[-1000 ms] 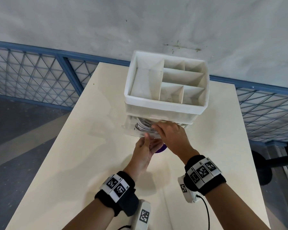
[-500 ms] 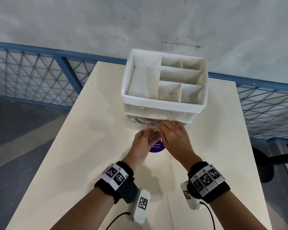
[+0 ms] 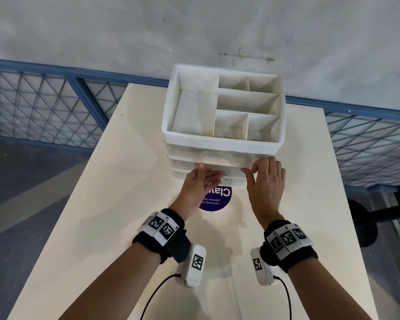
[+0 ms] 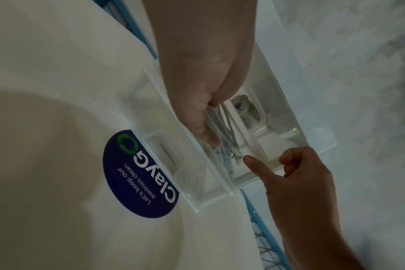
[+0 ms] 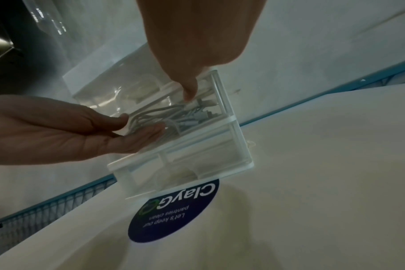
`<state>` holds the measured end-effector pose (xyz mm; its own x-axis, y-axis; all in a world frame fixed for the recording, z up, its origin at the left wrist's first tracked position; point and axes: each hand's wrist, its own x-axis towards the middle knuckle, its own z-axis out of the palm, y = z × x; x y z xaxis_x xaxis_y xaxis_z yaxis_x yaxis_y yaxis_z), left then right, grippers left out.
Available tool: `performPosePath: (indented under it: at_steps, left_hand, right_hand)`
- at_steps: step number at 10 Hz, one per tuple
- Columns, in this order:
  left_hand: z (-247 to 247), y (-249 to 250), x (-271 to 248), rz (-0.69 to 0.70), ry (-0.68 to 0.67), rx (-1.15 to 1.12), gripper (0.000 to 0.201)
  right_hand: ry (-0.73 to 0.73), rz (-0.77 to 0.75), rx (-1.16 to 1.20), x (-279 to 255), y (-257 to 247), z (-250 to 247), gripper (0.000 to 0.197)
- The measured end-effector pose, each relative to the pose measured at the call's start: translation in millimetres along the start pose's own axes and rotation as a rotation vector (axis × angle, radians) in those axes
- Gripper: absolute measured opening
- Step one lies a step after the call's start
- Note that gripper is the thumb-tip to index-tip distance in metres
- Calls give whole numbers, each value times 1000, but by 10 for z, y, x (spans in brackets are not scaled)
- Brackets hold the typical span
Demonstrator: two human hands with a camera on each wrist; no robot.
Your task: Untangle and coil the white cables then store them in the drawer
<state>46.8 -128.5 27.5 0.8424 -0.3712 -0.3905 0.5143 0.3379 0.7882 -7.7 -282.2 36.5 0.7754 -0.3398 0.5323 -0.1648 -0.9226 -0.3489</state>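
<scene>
The coiled white cables lie inside the clear middle drawer of a white drawer unit; they show through its front, also in the right wrist view as cables. In the head view the drawer looks pushed in, nearly flush. My left hand lays straight fingers flat against the drawer front on the left. My right hand touches the front near its right end with an extended finger. Neither hand holds anything.
The unit's top is an open tray with several empty compartments. A round purple sticker lies on the cream table just before the unit. A blue mesh fence and a grey wall stand behind.
The drawer, open with the cables showing and my right hand on them, has slid shut. My hands have parted to the left and right of its front.
</scene>
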Motion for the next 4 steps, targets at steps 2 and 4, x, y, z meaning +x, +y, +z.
performPosePath:
  at_steps: [2,4]
  left_hand:
    - [-86,132,-285,-29,-21,472,33]
    - [-424,467,-1079,202,-66,923,21]
  right_hand:
    - [-30,-12,-11,-140,-49,-242,21]
    - [63,-107,127,-560,-312,-886,24]
